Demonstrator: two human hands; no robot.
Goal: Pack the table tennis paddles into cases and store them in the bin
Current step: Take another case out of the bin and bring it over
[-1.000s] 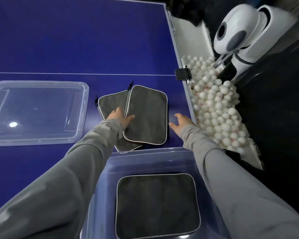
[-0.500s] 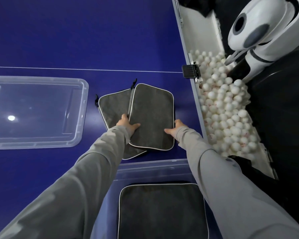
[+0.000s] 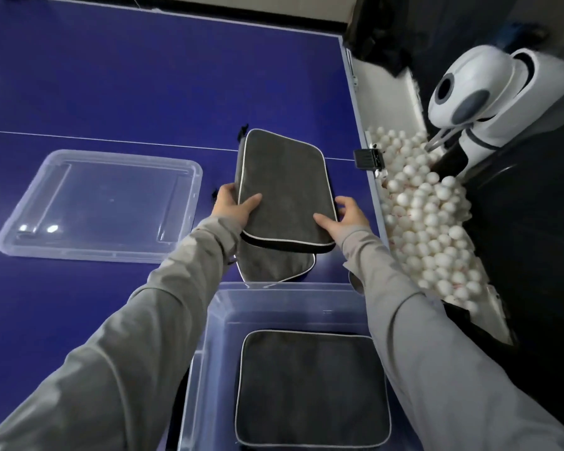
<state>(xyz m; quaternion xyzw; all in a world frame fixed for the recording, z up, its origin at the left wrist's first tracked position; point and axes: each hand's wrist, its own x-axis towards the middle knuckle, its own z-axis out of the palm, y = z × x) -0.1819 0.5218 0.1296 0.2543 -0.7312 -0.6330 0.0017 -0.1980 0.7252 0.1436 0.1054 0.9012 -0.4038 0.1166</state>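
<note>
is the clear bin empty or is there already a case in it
Not empty: one grey case lies flat on the bottom of the clear bin. Its lid sits off on the table.

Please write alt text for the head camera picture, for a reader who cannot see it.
Both hands, left hand and right hand, grip a grey zipped paddle case with white piping above a second grey case on the blue table tennis table. Nearer, a clear plastic bin holds a third grey case; its clear lid lies left, white balls right.

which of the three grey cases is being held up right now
The top case, gripped by the left hand and right hand. One lies under it; another is in the bin.
</note>
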